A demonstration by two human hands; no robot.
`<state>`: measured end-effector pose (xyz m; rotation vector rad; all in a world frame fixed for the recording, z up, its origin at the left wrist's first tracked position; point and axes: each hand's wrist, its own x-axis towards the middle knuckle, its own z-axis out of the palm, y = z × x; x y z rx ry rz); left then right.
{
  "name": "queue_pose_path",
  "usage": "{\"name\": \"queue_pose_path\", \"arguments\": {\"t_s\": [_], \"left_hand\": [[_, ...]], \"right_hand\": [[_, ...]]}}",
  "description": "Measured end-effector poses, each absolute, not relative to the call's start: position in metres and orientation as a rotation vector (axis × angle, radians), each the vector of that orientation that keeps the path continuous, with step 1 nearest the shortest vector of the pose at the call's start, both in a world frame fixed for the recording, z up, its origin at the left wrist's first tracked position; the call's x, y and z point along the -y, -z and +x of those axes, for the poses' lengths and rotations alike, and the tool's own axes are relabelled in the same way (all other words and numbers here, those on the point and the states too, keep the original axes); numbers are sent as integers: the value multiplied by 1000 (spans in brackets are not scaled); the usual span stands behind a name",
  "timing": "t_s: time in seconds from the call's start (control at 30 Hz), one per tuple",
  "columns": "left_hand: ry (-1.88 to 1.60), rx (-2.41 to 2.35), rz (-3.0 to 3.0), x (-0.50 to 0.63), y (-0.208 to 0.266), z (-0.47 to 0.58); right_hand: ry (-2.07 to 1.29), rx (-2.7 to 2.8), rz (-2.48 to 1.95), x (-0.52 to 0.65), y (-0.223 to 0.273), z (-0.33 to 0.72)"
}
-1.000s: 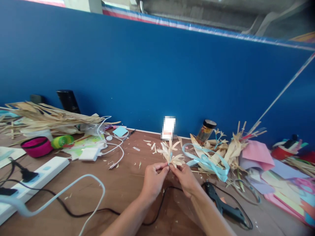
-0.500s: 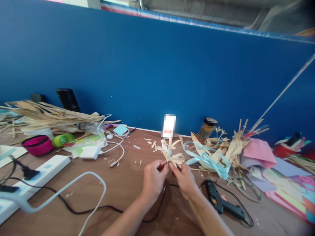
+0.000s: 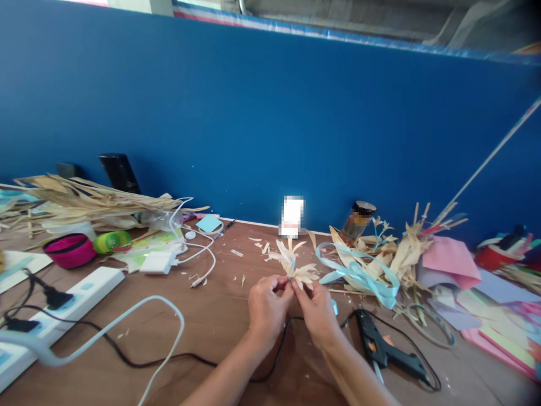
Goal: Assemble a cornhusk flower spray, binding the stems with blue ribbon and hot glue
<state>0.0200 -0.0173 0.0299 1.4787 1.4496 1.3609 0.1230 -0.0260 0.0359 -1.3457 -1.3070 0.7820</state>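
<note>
Between my two hands is a small flower (image 3: 305, 274) of pale dried husk strips, with petals fanning upward and to the right and a bit of light blue at its centre. My left hand (image 3: 269, 303) pinches its base from the left, thumb and forefinger closed. From the other side my right hand (image 3: 316, 311) pinches the same base, fingertips almost touching the left ones. A loop of light blue ribbon (image 3: 382, 286) lies just beyond my right hand. The black glue gun (image 3: 386, 352) rests to the right of my right forearm.
Behind stand a bright blurred rectangle (image 3: 292, 216) and a dark-lidded jar (image 3: 358, 220). Dried husks (image 3: 84, 194) pile up at left, near a pink pouch (image 3: 70, 251) and a white power strip (image 3: 63, 321). Coloured paper (image 3: 452, 262) lies right. Black cable (image 3: 186, 354) passes beneath my arms.
The view has shifted slightly, so most things appear a little farther right. Both hands keep their pinch on the husk flower, with hardly any movement.
</note>
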Motion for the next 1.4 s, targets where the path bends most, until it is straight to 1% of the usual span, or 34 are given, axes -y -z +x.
{"name": "queue_pose_path", "arguments": {"t_s": [0.1, 0.3, 0.57, 0.63, 0.7, 0.83, 0.93, 1.07, 1.4], "left_hand": [[-1370, -1468, 1611, 17, -29, 19], [-1359, -1524, 1880, 20, -33, 16], [-1362, -1354, 1985, 21, -33, 16], [-1376, -1255, 1897, 19, -33, 18], [-1360, -1129, 1681, 17, -33, 19], [-1197, -951, 1044, 11, -33, 18], [-1048, -852, 764, 9, -33, 13], [-941, -841, 725, 9, -34, 7], [-1046, -973, 776, 11, -38, 11]], "right_hand": [[-766, 1311, -1345, 25, -36, 123], [-863, 1255, -1297, 20, -31, 123], [-836, 1115, -1364, 16, -29, 125], [-891, 1085, -1325, 14, -28, 127], [-957, 1082, -1261, 13, -28, 129], [-1064, 1111, -1138, 11, -28, 131], [-1125, 1133, -1073, 11, -30, 132], [-1115, 1173, -1080, 12, -31, 133], [-1040, 1201, -1098, 12, -32, 132]]}}
